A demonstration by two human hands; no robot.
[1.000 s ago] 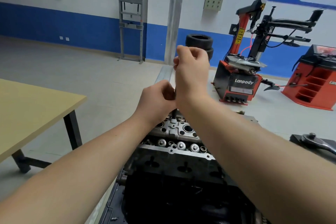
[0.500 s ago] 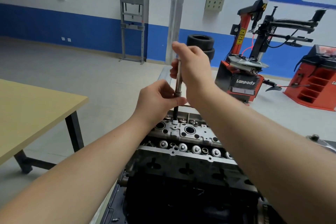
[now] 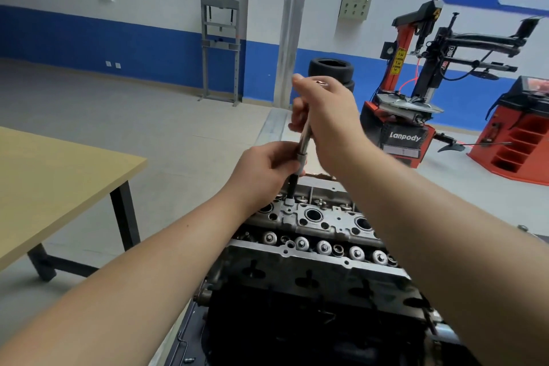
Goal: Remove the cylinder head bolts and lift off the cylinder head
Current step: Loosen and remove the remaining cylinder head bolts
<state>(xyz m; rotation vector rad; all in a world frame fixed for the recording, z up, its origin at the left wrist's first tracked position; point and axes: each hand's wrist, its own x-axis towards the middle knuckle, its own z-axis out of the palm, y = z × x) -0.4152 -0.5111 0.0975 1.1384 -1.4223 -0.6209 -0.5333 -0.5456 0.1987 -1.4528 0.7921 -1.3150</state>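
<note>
Nearest the camera sits the dark engine block (image 3: pixel 312 306), and on top of it the cylinder head (image 3: pixel 320 217), not yet lifted off, its row of valve springs facing the camera. Above its far left end the left hand (image 3: pixel 264 169) curls its fingers around the lower part of a long extension bar (image 3: pixel 304 140), just above the black socket (image 3: pixel 292 184) that stands upright in a bolt hole. The right hand (image 3: pixel 326 119) grips the bar's upper end, fingers wrapped closed.

This looks like the bolt-removal step: spinning out one cylinder head bolt, which is hidden under the socket. Next, probably, the bar must stay vertical while turning, then lift the bolt clear.

A wooden table (image 3: pixel 59 181) stands to the left, well apart. Beyond are stacked tyres (image 3: pixel 329 68) and a red tyre changer (image 3: pixel 407 128); nothing blocks the hands.
</note>
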